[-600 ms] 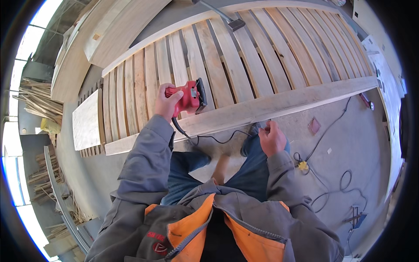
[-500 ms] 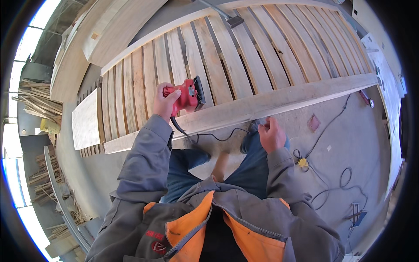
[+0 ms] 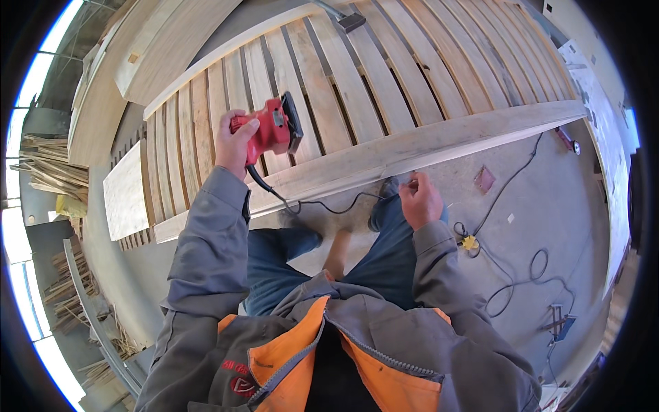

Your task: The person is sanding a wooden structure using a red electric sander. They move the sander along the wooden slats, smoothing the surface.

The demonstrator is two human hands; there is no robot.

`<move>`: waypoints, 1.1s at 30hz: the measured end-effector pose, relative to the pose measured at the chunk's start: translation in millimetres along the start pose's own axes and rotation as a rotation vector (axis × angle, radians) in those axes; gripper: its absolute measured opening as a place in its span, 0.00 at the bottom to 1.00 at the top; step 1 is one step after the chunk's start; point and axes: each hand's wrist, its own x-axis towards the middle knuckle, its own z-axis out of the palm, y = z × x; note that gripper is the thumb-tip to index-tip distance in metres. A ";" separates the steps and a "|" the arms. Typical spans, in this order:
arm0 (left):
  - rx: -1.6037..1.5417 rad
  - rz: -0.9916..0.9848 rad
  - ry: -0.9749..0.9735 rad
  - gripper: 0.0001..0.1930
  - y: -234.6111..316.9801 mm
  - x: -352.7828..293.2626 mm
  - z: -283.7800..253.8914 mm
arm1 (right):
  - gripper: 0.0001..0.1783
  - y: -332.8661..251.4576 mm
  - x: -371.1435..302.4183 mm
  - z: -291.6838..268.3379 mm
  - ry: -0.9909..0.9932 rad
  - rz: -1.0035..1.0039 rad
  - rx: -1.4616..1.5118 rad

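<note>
My left hand (image 3: 235, 146) is wrapped round the body of a red electric sander (image 3: 266, 130). The sander is tipped on its side, its dark flat pad turned to the right, above the slats of a long wooden frame (image 3: 412, 141). A black cord (image 3: 329, 208) runs from the sander below the near rail toward the right. Beside my right thigh, close to that rail, my right hand (image 3: 421, 201) has its fingers curled and pinched together. Whether anything is between them is hidden.
A pale board (image 3: 127, 196) lies at the frame's left end. A metal tool with a dark block head (image 3: 352, 23) rests on the far slats. On the floor to the right are a reddish square pad (image 3: 484, 180), looped cable, a yellow connector (image 3: 470, 242) and a red power tool (image 3: 567, 140).
My left hand and the sander have shifted left and up across the picture. The whole view has also slid slightly left. My right hand keeps its closed shape near my thigh.
</note>
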 end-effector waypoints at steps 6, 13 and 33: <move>-0.050 0.014 -0.045 0.23 7.0 4.7 34.3 | 0.19 -5.7 0.3 -4.3 0.028 -0.009 -0.003; -0.030 -0.018 -0.038 0.22 -10.7 5.4 41.3 | 0.19 2.2 0.8 -8.0 0.035 -0.011 0.042; 0.038 -0.091 -0.047 0.21 -32.9 20.2 32.5 | 0.18 -7.9 -1.6 -20.2 0.039 0.025 0.146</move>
